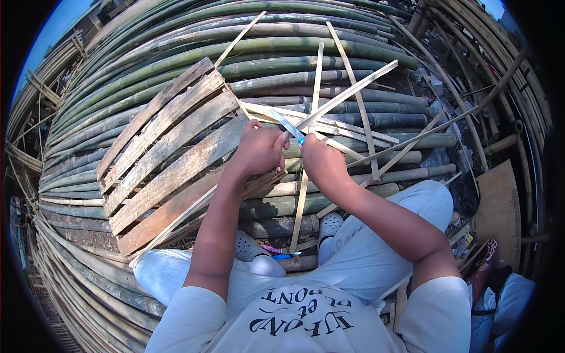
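Note:
My left hand (259, 149) is closed around the lower end of a pale bamboo strip (356, 88), which slants up to the right. Close beside it, my right hand (323, 160) grips a knife (287, 125) by its blue handle, mostly covered by the fingers. The blade points up and to the left and crosses the strip near my left fingers; whether it cuts into the wood I cannot tell. More loose bamboo strips (348, 70) lie crossed beyond and under my hands.
A slatted wooden pallet (170, 150) lies to the left of my hands. Long green bamboo poles (259, 46) form the surface in front. A brown board (498, 206) and bags (511, 303) are at the right. My grey clogs (249, 247) rest near the poles.

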`<state>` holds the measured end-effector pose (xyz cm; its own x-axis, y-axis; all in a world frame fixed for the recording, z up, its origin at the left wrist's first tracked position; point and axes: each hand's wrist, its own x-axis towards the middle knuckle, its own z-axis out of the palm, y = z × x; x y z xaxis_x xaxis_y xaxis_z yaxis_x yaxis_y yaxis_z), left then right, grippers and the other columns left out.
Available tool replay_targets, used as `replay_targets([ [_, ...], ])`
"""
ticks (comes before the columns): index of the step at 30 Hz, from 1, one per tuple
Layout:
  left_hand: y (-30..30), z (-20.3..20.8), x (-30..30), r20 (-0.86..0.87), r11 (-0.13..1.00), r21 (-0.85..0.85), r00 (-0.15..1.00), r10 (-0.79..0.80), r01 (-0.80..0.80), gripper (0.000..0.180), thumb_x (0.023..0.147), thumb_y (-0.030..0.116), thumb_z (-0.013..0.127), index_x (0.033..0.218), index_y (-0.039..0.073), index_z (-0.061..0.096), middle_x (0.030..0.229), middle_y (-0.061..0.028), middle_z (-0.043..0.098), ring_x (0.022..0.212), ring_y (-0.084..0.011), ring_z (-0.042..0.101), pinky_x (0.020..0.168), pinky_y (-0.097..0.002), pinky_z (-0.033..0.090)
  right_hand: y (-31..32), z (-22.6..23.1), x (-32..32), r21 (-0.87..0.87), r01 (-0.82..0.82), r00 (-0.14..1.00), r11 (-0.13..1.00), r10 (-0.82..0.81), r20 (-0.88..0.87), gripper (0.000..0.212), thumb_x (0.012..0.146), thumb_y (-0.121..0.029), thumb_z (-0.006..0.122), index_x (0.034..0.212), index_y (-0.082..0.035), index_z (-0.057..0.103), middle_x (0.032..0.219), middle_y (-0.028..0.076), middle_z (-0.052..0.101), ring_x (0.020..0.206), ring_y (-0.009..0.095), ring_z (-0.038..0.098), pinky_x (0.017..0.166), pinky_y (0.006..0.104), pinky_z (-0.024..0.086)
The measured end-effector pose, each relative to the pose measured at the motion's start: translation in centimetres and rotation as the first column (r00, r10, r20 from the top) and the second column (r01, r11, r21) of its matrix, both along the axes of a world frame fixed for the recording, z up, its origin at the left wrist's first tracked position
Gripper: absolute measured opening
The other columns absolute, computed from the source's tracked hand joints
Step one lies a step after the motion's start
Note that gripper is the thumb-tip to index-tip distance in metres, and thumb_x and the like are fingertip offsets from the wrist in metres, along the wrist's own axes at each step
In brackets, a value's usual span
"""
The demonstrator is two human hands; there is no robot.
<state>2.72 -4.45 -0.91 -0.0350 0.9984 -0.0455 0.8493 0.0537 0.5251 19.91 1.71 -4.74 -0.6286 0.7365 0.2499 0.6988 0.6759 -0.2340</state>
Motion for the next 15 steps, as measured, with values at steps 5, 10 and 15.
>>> replay_targets([
  [5,0.3,1.3,0.7,0.021,0.999,-0.046,1.0,0.021,-0.02,0.028,0.104,0.022,0.041,0.09,0.014,0.064,0.06,0.003,0.068,0.078,-0.0124,0.063,0.114,-0.0439,0.02,1.1,0.7,0.4,-0.026,0.062,0.998,0.998,-0.062,0.004,0.029,0.102,-0.028,0.05,0.09,-0.002,0.048,0.067,0.017,0.065,0.06,0.036,0.069,0.052,0.0448,0.056],
  [10,0.1,0.9,0.6,-0.004,1.0,-0.005,1.0,0.018,-0.018,0.027,0.104,0.021,0.041,0.091,0.013,0.063,0.058,0.0032,0.067,0.074,-0.0132,0.062,0.113,-0.0405,0.023,1.0,0.9,-0.2,-0.125,0.027,0.999,0.992,-0.029,-0.019,0.027,0.102,-0.026,0.048,0.092,-0.001,0.05,0.07,0.02,0.066,0.065,0.039,0.07,0.057,0.0488,0.056],
  [15,0.3,0.9,1.2,-0.004,0.999,0.003,0.999,0.033,-0.033,0.028,0.104,0.021,0.04,0.09,0.013,0.063,0.057,0.0031,0.066,0.074,-0.0136,0.062,0.111,-0.0398,0.024,1.8,0.1,0.5,-0.058,0.057,0.998,0.997,-0.058,-0.021,0.023,0.1,-0.021,0.049,0.092,0.0,0.05,0.071,0.022,0.066,0.063,0.041,0.069,0.056,0.0478,0.057],
])
